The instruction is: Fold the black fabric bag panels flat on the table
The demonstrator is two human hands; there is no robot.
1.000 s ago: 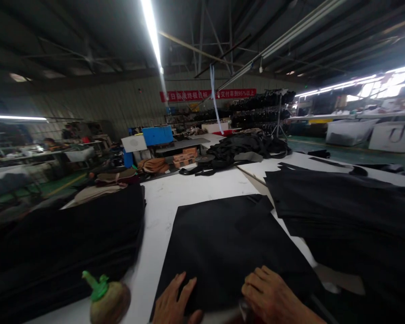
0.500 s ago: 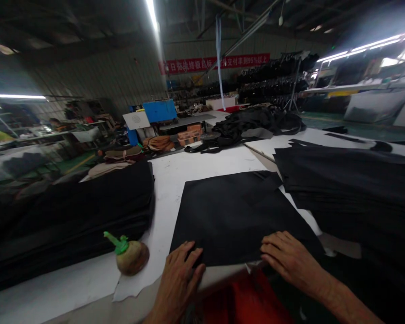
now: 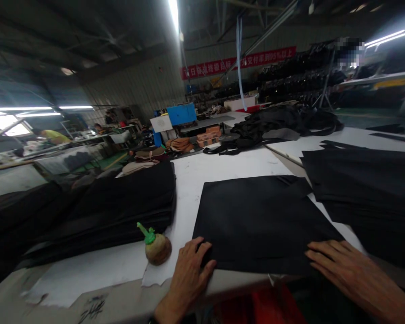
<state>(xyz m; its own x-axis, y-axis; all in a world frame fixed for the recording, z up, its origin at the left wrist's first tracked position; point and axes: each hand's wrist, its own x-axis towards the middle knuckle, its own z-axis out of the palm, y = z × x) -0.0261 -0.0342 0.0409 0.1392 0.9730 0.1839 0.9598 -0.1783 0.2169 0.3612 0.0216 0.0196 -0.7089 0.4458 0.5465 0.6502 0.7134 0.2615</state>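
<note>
A black fabric panel (image 3: 256, 220) lies flat on the white-covered table in front of me. My left hand (image 3: 191, 267) rests on its near left corner, fingers stretched out and slightly apart. On the near right part of the panel lies my right hand (image 3: 340, 263), palm down with its fingers extended. Neither hand grips anything that I can see. Left of my left hand sits a round brown object (image 3: 158, 249) with a green wrapped top and a short green stalk; its kind is unclear.
Stacks of black fabric (image 3: 131, 202) lie at the left, with another black stack (image 3: 367, 180) at the right. Farther back are a tangled black heap (image 3: 283, 123), brown bundles (image 3: 179, 144) and a blue box (image 3: 181, 114). White paper (image 3: 97, 270) covers the tabletop.
The view has turned left, so the scene sits farther right. My right hand has slid along the panel's near edge toward its right corner. My left hand stays by the left corner.
</note>
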